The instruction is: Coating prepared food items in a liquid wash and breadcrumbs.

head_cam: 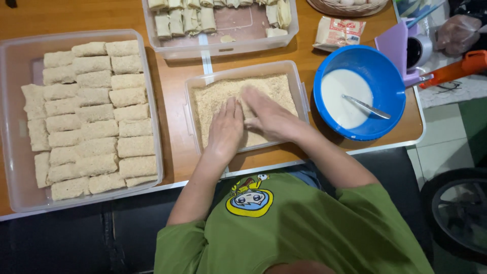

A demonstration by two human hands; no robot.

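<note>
Both my hands rest inside a clear plastic tub (299,83) filled with pale breadcrumbs (218,94). My left hand (225,129) lies flat, palm down, on the crumbs. My right hand (268,115) lies beside it, fingers pointing left and pressed onto the crumbs. Whatever is under the palms is hidden. To the left stands a large clear container (12,127) packed with several rows of crumb-coated rolls (94,114). At the top, another clear container (223,48) holds several plain uncoated rolls (182,20).
A blue bowl (388,76) with white batter and a metal spoon (366,106) stands to the right. Behind it are a small packet (337,33), a purple card, a cup and an orange-handled tool (454,71). The wooden table's front edge (365,148) runs just below the tub.
</note>
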